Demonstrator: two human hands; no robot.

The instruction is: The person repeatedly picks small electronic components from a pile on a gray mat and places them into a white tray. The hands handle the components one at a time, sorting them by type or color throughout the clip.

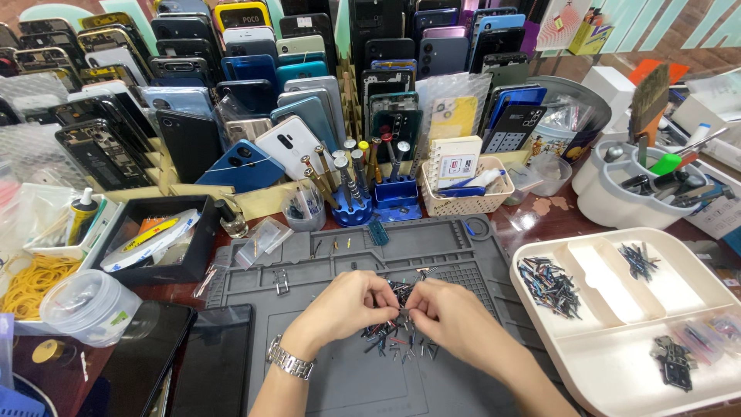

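Matt grey rubbery work mat (324,386); glossy white plastic tray (617,363); shiny metal wristwatch band (290,361); woven plastic basket (471,201); glossy dark phone screens (212,359).

1. Phone repair workshop, cramped bench.
2. Racks of phone back covers (255,100) fill the rear.
3. Grey repair mat (347,270) w/ small parts, screwdriver stand (351,181), adhesive tape rolls (150,239), glue bottle (81,216).
4. White divided tray (617,309) w/ sorted bits.
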